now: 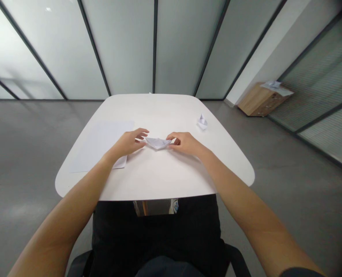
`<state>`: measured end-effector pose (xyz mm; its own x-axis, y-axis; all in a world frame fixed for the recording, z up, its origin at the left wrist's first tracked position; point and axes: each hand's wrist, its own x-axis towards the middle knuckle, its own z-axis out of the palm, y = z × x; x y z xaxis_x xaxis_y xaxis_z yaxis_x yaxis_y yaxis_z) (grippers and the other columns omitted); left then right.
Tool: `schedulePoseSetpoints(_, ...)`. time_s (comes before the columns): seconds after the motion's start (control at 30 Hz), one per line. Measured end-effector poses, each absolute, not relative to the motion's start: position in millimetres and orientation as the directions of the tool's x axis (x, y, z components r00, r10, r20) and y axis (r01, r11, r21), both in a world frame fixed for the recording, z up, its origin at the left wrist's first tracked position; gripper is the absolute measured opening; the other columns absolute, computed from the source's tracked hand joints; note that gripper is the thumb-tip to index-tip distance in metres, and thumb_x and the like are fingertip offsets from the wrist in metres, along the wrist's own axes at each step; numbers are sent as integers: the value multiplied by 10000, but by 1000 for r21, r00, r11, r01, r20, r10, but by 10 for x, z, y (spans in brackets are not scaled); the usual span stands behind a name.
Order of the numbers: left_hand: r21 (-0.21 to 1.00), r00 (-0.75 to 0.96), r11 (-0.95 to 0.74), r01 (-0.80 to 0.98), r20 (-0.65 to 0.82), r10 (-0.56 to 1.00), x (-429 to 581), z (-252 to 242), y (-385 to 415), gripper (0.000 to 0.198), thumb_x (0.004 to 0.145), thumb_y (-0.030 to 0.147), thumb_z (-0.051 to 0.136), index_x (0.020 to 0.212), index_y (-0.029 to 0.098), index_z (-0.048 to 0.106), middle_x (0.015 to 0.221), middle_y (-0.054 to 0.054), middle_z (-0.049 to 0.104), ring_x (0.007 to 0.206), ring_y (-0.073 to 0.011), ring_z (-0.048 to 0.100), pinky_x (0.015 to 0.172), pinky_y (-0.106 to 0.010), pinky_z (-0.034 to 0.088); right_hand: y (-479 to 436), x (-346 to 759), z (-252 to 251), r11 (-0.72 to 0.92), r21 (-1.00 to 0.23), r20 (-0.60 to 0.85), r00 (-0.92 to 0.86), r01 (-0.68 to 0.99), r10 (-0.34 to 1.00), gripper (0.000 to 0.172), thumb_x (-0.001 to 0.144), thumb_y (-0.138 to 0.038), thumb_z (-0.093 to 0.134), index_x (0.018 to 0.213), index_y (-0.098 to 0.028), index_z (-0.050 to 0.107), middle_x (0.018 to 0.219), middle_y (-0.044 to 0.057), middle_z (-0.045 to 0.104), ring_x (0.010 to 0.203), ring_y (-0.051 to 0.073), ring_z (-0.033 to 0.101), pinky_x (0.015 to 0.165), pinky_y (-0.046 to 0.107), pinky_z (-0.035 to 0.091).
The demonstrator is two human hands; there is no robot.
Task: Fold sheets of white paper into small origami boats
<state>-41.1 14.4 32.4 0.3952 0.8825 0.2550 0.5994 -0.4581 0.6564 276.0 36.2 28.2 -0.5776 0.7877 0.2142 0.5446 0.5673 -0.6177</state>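
At the middle of the table [159,109], a folded paper boat [157,143] sits between the two hands, its pointed ends reaching out sideways. The left grip [127,143] has its fingers loosely parted, with their tips at the boat's left point, while the right grip [184,143] curls over the right point. From here, one cannot tell whether either is clamped or only touching. Light, matching pressure at both points looks like the sound way to handle it, since thin creases crush easily, and the table gives the paper a steady base. To the left, a flat white sheet [100,144] lies partly beneath the left hand and forearm. Up to the right sits a smaller paper boat [202,122], well apart. Beyond the table, a low wooden cabinet [261,100] carries loose paper [276,87].
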Motion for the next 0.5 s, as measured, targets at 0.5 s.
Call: schedulePoseSetpoints(0.5,475,185,-356,805,369,911,-690,335,263,285,935,360,591,1120,253,778,1016,-26,816,879,-212,762,877,-325,571,644,3078,288,547,-434,531,-287,715,797,115,885,-227,668,936,-203,769,903,41,777,736,181,692,780,307,507)
